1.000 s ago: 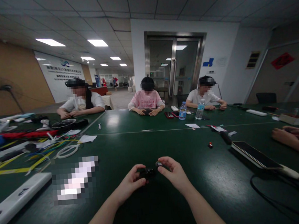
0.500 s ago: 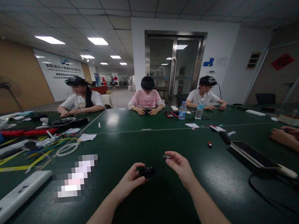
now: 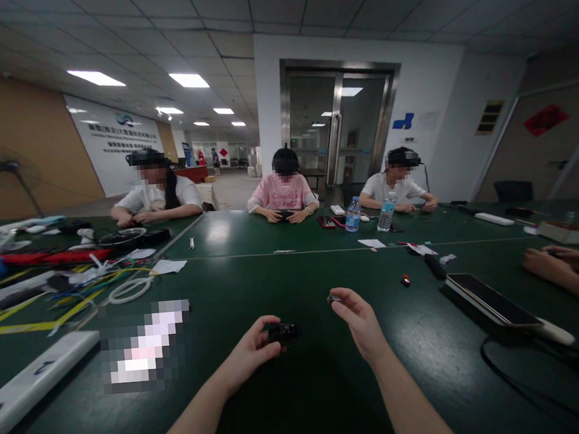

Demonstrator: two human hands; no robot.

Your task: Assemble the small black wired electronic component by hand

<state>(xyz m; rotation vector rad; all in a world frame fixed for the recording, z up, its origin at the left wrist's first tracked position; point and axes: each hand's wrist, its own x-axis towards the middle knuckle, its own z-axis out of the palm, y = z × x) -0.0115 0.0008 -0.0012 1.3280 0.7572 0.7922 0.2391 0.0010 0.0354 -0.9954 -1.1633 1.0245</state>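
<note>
My left hand (image 3: pixel 253 355) is closed on a small, dark black object (image 3: pixel 286 332), gripped between thumb and fingers just above the green tabletop. Its exact kind I cannot make out. To the right, my right hand (image 3: pixel 361 325) pinches a small silvery piece (image 3: pixel 333 298) between thumb and fingertips; it is too small to name. The two hands are apart, with bare table between them. Farther right on the table lies a small red-and-white item (image 3: pixel 405 280).
To my left are a long white device (image 3: pixel 36 384), a blurred bright phone-like rectangle (image 3: pixel 149 342) and tangled cables (image 3: pixel 129 290). At right lies a black-screened phone (image 3: pixel 494 301) near a cord. Two bottles (image 3: pixel 353 214) stand across. Several people sit around; another person's hands (image 3: pixel 548 263) rest at far right.
My right hand has moved slightly right and up with the silvery piece, widening the space between the hands. My left hand and the black object have hardly moved.
</note>
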